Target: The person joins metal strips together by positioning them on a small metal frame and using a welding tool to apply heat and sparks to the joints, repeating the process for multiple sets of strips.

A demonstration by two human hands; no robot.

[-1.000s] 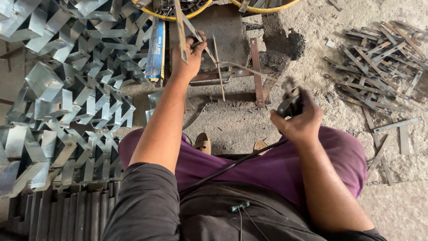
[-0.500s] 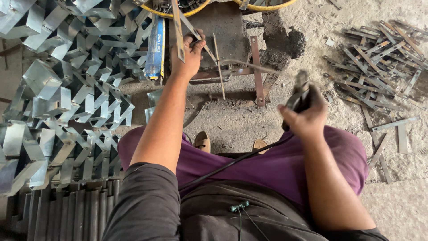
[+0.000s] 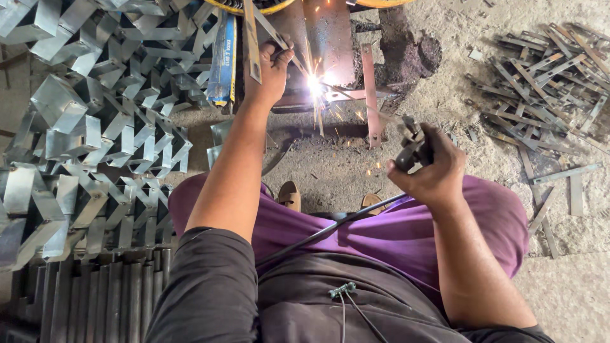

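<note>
1. Head view looks down on my right hand (image 3: 432,168), clamped around the dark welding holder (image 3: 412,147) above my right thigh; its thin rod (image 3: 356,100) runs up and left to a bright arc (image 3: 314,84).
2. My left hand (image 3: 272,67) is stretched forward with its fingers closed on a flat metal strip (image 3: 253,44), just left of the arc; the two hands are well apart.
3. Sparks (image 3: 330,111) spray down and to the right from the arc over the rusty steel frame (image 3: 330,44) on the ground in front of me.
4. One reddish flat bar (image 3: 370,95) of that frame stands just right of the arc, running toward my knees.
5. A black cable (image 3: 330,230) leads from under my right hand across my purple trousers (image 3: 394,235) toward my waist.
6. The toes of my sandals (image 3: 290,195) show between my knees, on gritty grey ground (image 3: 457,38).
7. A blue packet (image 3: 222,60) lies just left of my left wrist, at the edge of a big heap of bent shiny brackets (image 3: 95,127) that fills the left side.
8. Dark ribbed bars (image 3: 89,298) lie side by side beneath that heap, in the lower left corner.
9. A loose pile of flat grey strips (image 3: 546,89) lies on the ground at the upper right, well apart from my right hand.
</note>
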